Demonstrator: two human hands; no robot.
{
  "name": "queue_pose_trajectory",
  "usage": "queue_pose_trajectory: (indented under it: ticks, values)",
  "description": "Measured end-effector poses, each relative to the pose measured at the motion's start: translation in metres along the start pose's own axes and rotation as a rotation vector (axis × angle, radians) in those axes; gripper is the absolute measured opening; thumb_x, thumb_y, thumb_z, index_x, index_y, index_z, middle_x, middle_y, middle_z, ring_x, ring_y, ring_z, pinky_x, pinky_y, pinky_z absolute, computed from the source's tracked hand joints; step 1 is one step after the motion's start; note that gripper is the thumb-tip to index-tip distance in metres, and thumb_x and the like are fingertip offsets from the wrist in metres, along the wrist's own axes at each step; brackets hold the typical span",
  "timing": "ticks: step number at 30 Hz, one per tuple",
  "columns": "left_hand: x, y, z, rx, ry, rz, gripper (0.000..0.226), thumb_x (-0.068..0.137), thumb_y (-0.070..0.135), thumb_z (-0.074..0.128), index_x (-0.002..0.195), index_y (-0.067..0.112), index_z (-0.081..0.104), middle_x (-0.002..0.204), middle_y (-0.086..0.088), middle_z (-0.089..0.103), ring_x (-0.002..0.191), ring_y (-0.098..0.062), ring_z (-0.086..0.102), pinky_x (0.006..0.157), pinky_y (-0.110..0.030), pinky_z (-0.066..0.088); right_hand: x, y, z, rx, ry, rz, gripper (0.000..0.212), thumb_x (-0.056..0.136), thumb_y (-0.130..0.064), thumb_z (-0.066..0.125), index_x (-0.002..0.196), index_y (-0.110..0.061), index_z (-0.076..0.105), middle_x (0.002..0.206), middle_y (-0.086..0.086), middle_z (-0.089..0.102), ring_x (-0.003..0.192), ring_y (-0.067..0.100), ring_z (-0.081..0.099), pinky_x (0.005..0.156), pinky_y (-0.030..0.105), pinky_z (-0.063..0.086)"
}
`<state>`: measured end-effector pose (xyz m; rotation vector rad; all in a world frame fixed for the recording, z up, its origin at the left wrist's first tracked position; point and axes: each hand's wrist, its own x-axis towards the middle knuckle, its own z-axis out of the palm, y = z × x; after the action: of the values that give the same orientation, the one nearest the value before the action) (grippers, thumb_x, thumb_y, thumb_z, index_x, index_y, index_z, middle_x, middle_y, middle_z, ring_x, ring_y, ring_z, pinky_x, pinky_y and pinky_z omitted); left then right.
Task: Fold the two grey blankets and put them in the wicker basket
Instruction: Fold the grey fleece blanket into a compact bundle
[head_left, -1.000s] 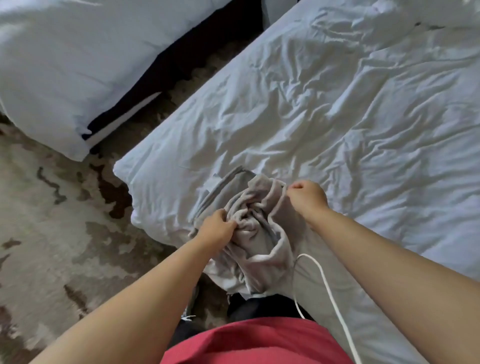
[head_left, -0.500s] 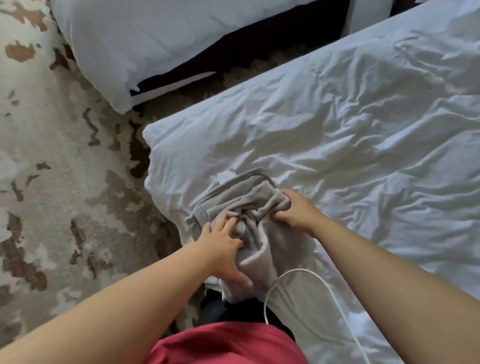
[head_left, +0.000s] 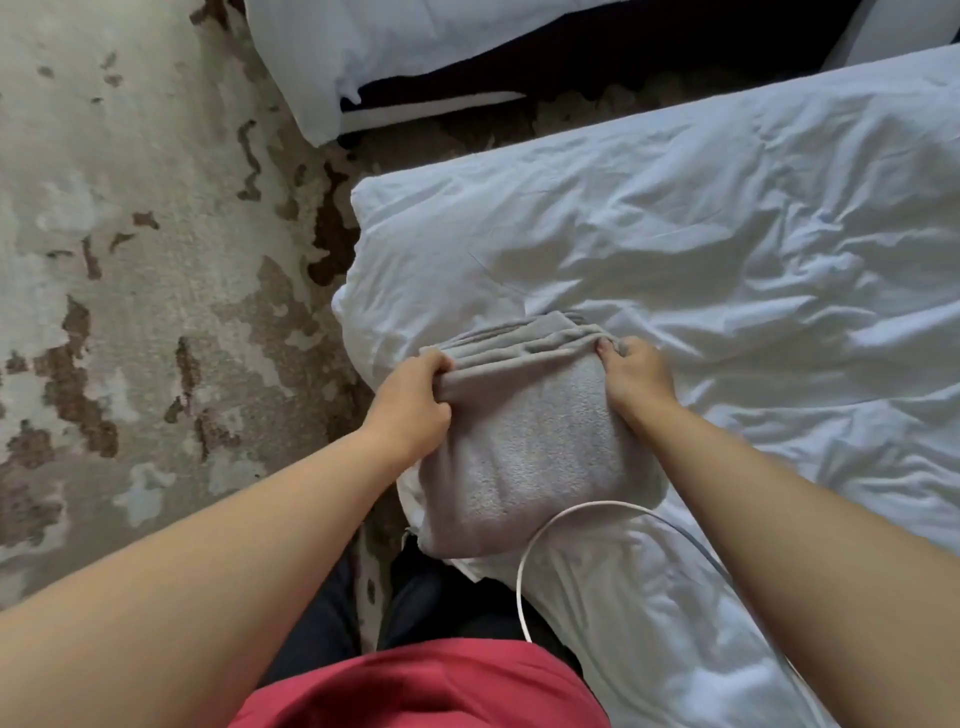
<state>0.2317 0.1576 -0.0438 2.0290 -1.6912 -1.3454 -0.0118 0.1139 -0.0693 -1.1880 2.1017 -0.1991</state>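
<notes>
A grey blanket (head_left: 524, 431) lies folded into a thick stacked bundle on the near corner of the white bed (head_left: 727, 249). My left hand (head_left: 415, 402) grips the bundle's far left corner, thumb over the folded layers. At the far right corner my right hand (head_left: 631, 374) pinches the layered edge with curled fingers. I can see neither a second blanket nor a wicker basket.
A white cable (head_left: 550, 525) loops over the bed just below the bundle. Patterned beige and brown carpet (head_left: 156, 260) covers the floor to the left. A second white bed (head_left: 415, 41) stands at the top, across a narrow gap.
The crumpled blanket has been smoothed into a neat folded bundle. Both hands moved apart from its middle to its two far corners. The view shifted left and down.
</notes>
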Motion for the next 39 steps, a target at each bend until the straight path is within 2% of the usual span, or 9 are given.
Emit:
queue_pose_trajectory:
  ticks: [3,5,7,11,16,18,23,28,39]
  values:
    - [-0.011,0.021,0.009,0.345,0.222,0.074,0.056,0.072,-0.007,0.054,0.121,0.02,0.054,0.136,-0.012,0.041,0.116,-0.033,0.046,0.099,-0.042,0.039,0.005,-0.007,0.007,-0.014,0.055,0.067,0.046,0.099,-0.044,0.041,0.099,-0.002,0.061,0.109,0.021,0.065,0.101,0.037,0.057,0.072,0.033,0.034]
    - [-0.016,0.035,0.017,0.41,0.352,0.366,0.053,0.068,-0.009,0.051,0.115,0.012,0.064,0.132,-0.02,0.051,0.116,-0.037,0.046,0.101,-0.053,0.039,0.009,-0.007,0.009,-0.035,0.06,0.097,0.048,0.099,-0.047,0.039,0.101,-0.004,0.061,0.112,0.021,0.064,0.104,0.038,0.057,0.073,0.033,0.034]
    - [-0.019,0.042,0.03,0.507,0.205,0.615,0.044,0.074,0.004,0.049,0.114,0.012,0.066,0.13,-0.018,0.056,0.125,-0.035,0.046,0.105,-0.062,0.033,0.011,-0.004,0.01,-0.07,0.051,0.117,0.048,0.099,-0.047,0.038,0.104,-0.004,0.06,0.115,0.02,0.063,0.106,0.038,0.057,0.074,0.033,0.035]
    - [-0.007,0.022,0.047,0.73,-0.177,0.413,0.06,0.096,0.044,0.033,0.152,0.029,0.018,0.162,-0.004,0.006,0.149,-0.025,-0.003,0.116,-0.049,-0.007,0.003,-0.005,0.01,-0.106,0.113,0.137,0.043,0.097,-0.043,0.044,0.114,-0.004,0.053,0.121,0.019,0.057,0.111,0.037,0.053,0.079,0.036,0.039]
    - [0.023,0.0,0.051,0.733,-0.162,0.338,0.065,0.092,0.044,0.033,0.152,0.035,0.01,0.162,0.002,-0.002,0.148,-0.02,-0.01,0.116,-0.044,-0.013,-0.033,-0.014,0.011,-0.288,0.374,-0.547,0.041,0.086,-0.025,0.059,0.121,-0.005,0.062,0.129,0.023,0.054,0.118,0.039,0.053,0.099,0.047,0.042]
    - [0.028,-0.003,0.054,0.729,-0.143,0.348,0.066,0.089,0.044,0.029,0.152,0.034,0.012,0.162,0.001,0.001,0.148,-0.019,-0.009,0.116,-0.043,-0.013,-0.044,-0.005,0.018,-0.416,0.261,-0.774,0.046,0.081,-0.029,0.059,0.122,-0.008,0.066,0.132,0.021,0.056,0.123,0.038,0.054,0.104,0.051,0.039]
    - [0.045,-0.02,0.064,0.708,-0.085,0.448,0.071,0.081,0.047,0.016,0.151,0.038,0.016,0.161,0.005,0.01,0.149,-0.019,0.002,0.117,-0.04,-0.009,-0.032,0.042,0.038,-0.551,-0.014,-0.593,0.059,0.092,-0.043,0.041,0.149,-0.028,0.03,0.159,0.001,0.019,0.148,0.024,0.012,0.119,0.043,0.0]
    - [0.072,-0.057,0.092,0.521,0.153,0.62,0.065,0.078,0.04,0.038,0.142,0.024,0.044,0.148,-0.006,0.043,0.139,-0.029,0.035,0.114,-0.045,0.016,0.007,0.064,0.078,-0.455,0.171,-0.689,0.062,0.084,-0.039,0.038,0.142,-0.018,0.043,0.15,0.012,0.039,0.139,0.035,0.035,0.112,0.053,0.026]
    - [0.107,-0.112,0.136,0.432,0.408,0.815,0.059,0.081,0.039,0.034,0.136,0.02,0.043,0.142,-0.009,0.045,0.132,-0.028,0.037,0.106,-0.049,0.029,0.044,0.092,0.121,-0.376,0.415,-0.909,0.059,0.085,-0.038,0.038,0.138,-0.014,0.048,0.142,0.019,0.045,0.132,0.035,0.035,0.107,0.056,0.033]
